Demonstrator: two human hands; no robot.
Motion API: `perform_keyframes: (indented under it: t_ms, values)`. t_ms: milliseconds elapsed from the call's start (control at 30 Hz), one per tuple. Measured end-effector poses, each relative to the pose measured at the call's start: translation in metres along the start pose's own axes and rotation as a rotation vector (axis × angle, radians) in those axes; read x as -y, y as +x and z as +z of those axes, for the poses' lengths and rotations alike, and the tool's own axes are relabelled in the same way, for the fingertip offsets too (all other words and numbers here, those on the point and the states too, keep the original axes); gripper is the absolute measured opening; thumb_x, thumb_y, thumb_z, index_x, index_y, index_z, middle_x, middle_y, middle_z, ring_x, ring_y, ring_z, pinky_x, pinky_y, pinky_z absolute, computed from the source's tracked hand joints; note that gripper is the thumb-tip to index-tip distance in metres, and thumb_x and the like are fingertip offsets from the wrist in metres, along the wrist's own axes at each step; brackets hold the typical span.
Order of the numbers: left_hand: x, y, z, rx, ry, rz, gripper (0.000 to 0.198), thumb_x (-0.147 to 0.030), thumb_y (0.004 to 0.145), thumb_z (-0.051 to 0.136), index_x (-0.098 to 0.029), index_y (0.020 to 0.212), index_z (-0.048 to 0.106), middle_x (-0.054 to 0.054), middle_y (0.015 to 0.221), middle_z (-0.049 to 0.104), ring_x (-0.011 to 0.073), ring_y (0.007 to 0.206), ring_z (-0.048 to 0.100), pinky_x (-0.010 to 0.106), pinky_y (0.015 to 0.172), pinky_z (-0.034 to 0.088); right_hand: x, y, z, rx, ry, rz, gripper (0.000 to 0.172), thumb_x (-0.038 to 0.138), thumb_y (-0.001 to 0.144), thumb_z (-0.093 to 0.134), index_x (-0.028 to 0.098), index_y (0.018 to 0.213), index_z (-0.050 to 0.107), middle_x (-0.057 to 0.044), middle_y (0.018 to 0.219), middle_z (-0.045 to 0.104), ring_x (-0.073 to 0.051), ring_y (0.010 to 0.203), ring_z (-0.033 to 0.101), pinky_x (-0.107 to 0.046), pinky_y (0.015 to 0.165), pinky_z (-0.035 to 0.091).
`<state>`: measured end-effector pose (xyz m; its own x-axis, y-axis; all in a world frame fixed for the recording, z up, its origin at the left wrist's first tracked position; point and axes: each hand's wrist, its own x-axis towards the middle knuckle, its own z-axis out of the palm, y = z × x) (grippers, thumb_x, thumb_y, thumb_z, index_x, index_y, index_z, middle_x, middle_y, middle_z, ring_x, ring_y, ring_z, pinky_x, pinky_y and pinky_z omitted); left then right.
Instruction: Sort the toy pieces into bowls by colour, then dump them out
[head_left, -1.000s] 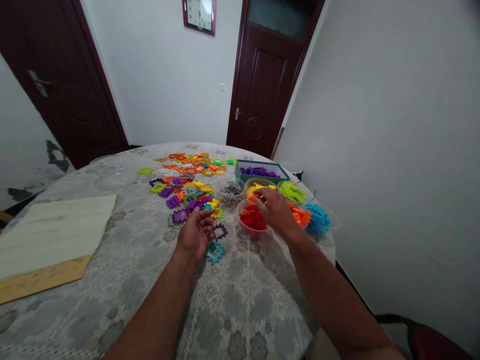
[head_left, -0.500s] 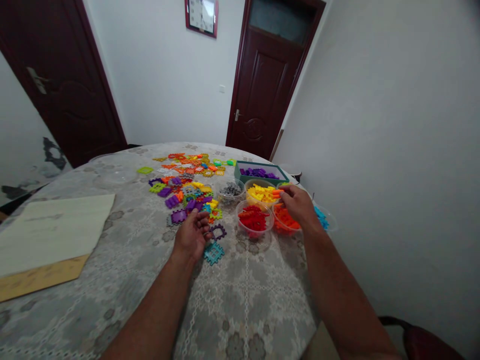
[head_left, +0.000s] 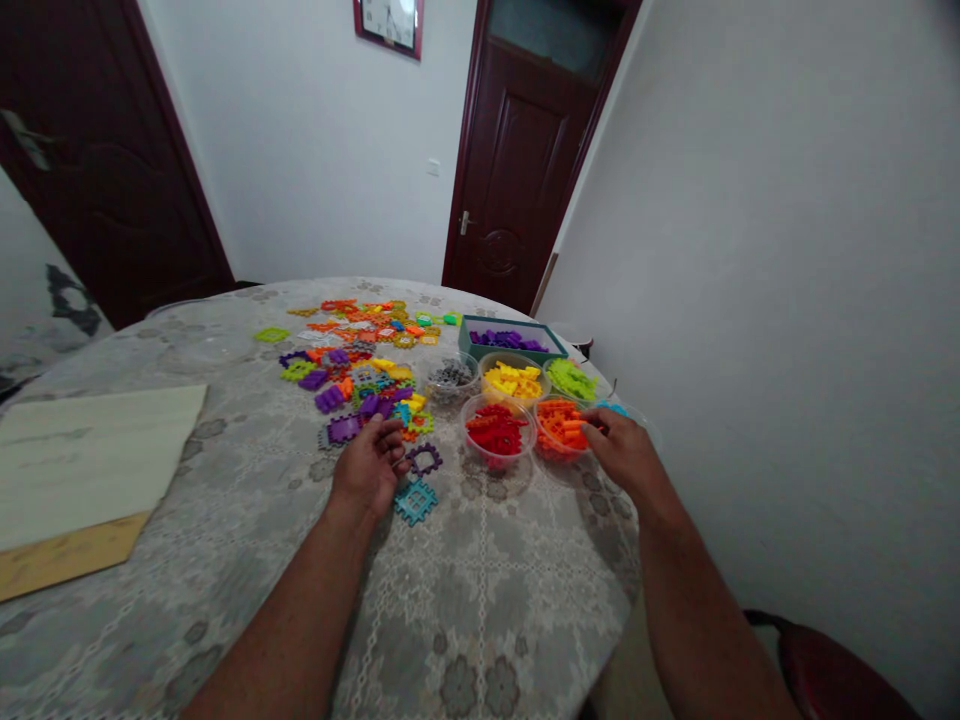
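**Desk:** Where are the hands?

**Photographer:** Left of the bowl of red pieces [head_left: 497,430], the left hand [head_left: 367,465] rests half-curled on the table [head_left: 487,580], just beside a purple frame piece [head_left: 424,459]. Any grip is hidden. Right of that bowl, the right hand [head_left: 626,455] has its fingers together at the rim of the bowl of orange pieces [head_left: 561,428], and whether it holds anything is unclear.

**Desk:** Which is nearer the orange?

**Photographer:** The right.

Your one head camera sits close above the near edge of the counter [head_left: 487,600], facing forward and down toward 12 o'clock; it fills the lower frame, a door [head_left: 517,170] stands beyond, a wall [head_left: 787,300] at 3 o'clock.
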<state>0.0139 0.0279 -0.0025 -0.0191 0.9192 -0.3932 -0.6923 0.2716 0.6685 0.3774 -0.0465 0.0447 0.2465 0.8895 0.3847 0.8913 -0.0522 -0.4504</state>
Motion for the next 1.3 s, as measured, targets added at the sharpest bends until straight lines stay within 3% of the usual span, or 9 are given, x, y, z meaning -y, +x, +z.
perform_keyframes:
  t_ms: [233, 467, 633, 800, 867, 967, 1067, 1167, 1300]
  values:
    - [0.001, 0.0, 0.0, 0.019, 0.012, 0.005, 0.023, -0.033, 0.096, 0.061, -0.014, 0.087, 0.069, -0.003, 0.063, 0.057, 0.0085, 0.045, 0.047, 0.021, 0.04, 0.037, -0.005, -0.017, 0.019, 0.053, 0.022, -0.094, 0.031, 0.038, 0.095, 0.057, 0.019, 0.109, 0.078, -0.01, 0.109, 0.08, -0.025, 0.099, 0.073, -0.038, 0.093, 0.055]
    - [0.0, 0.002, -0.002, -0.02, -0.004, 0.079, 0.02, -0.035, 0.086, 0.068, -0.015, 0.087, 0.069, -0.003, 0.064, 0.057, 0.0089, 0.047, 0.048, 0.022, 0.041, 0.038, 0.001, -0.008, 0.03, -0.19, -0.15, -0.227, 0.034, 0.023, 0.1, 0.044, 0.015, 0.111, 0.075, -0.015, 0.112, 0.078, -0.027, 0.107, 0.069, -0.042, 0.102, 0.051]
    - [-0.011, 0.006, -0.01, -0.144, -0.003, 0.285, 0.02, -0.033, 0.075, 0.071, -0.016, 0.087, 0.068, -0.005, 0.066, 0.056, 0.0089, 0.05, 0.047, 0.022, 0.043, 0.039, 0.004, -0.003, 0.04, -0.249, -0.281, -0.338, 0.03, 0.016, 0.098, 0.045, 0.015, 0.106, 0.074, -0.015, 0.102, 0.077, -0.027, 0.096, 0.068, -0.044, 0.097, 0.051]
    - [-0.032, 0.016, -0.029, -0.339, 0.042, 0.57, 0.025, -0.035, 0.071, 0.07, -0.019, 0.089, 0.065, -0.004, 0.073, 0.058, 0.0114, 0.059, 0.054, 0.023, 0.05, 0.044, 0.041, -0.017, 0.046, -0.379, -0.029, -0.386, 0.025, 0.019, 0.1, 0.047, 0.016, 0.105, 0.072, -0.014, 0.106, 0.076, -0.029, 0.103, 0.068, -0.048, 0.1, 0.053]
    - [-0.038, 0.022, -0.036, -0.409, 0.111, 0.649, 0.026, -0.036, 0.071, 0.069, -0.019, 0.092, 0.065, -0.003, 0.077, 0.06, 0.0133, 0.065, 0.058, 0.025, 0.055, 0.048, 0.069, -0.032, 0.052, -0.271, 0.146, -0.466, 0.024, 0.02, 0.101, 0.048, 0.019, 0.109, 0.071, -0.012, 0.109, 0.076, -0.027, 0.106, 0.069, -0.045, 0.1, 0.055]
    - [-0.039, 0.028, -0.045, -0.461, 0.29, 0.727, 0.028, -0.035, 0.075, 0.066, -0.02, 0.098, 0.067, 0.001, 0.089, 0.066, 0.0181, 0.078, 0.065, 0.031, 0.067, 0.055, 0.113, -0.063, 0.071, 0.024, 0.277, -0.627, 0.026, 0.021, 0.103, 0.052, 0.022, 0.121, 0.07, -0.011, 0.121, 0.075, -0.024, 0.115, 0.069, -0.043, 0.104, 0.056]
    - [-0.036, 0.03, -0.05, -0.5, 0.553, 0.778, 0.029, -0.033, 0.08, 0.064, -0.02, 0.106, 0.07, 0.006, 0.102, 0.072, 0.0231, 0.097, 0.069, 0.039, 0.09, 0.057, 0.145, -0.09, 0.103, 0.192, 0.205, -0.684, 0.049, 0.029, 0.098, 0.064, 0.02, 0.146, 0.06, -0.017, 0.154, 0.059, -0.032, 0.144, 0.054, -0.052, 0.119, 0.047]
    - [-0.031, 0.03, -0.053, -0.5, 0.816, 0.803, 0.036, -0.032, 0.085, 0.064, -0.021, 0.12, 0.069, 0.011, 0.122, 0.072, 0.0271, 0.118, 0.067, 0.042, 0.108, 0.049, 0.162, -0.1, 0.139, 0.265, 0.085, -0.595, 0.072, 0.04, 0.091, 0.073, 0.019, 0.157, 0.052, -0.02, 0.169, 0.041, -0.041, 0.158, 0.035, -0.059, 0.124, 0.038]
    - [-0.031, 0.035, -0.054, -0.502, 1.11, 0.755, 0.047, -0.03, 0.088, 0.065, -0.019, 0.134, 0.064, 0.019, 0.139, 0.065, 0.0347, 0.139, 0.057, 0.048, 0.117, 0.043, 0.168, -0.09, 0.178, 0.227, 0.038, -0.465, 0.071, 0.045, 0.095, 0.07, 0.019, 0.158, 0.052, -0.021, 0.17, 0.04, -0.045, 0.159, 0.031, -0.064, 0.124, 0.033]
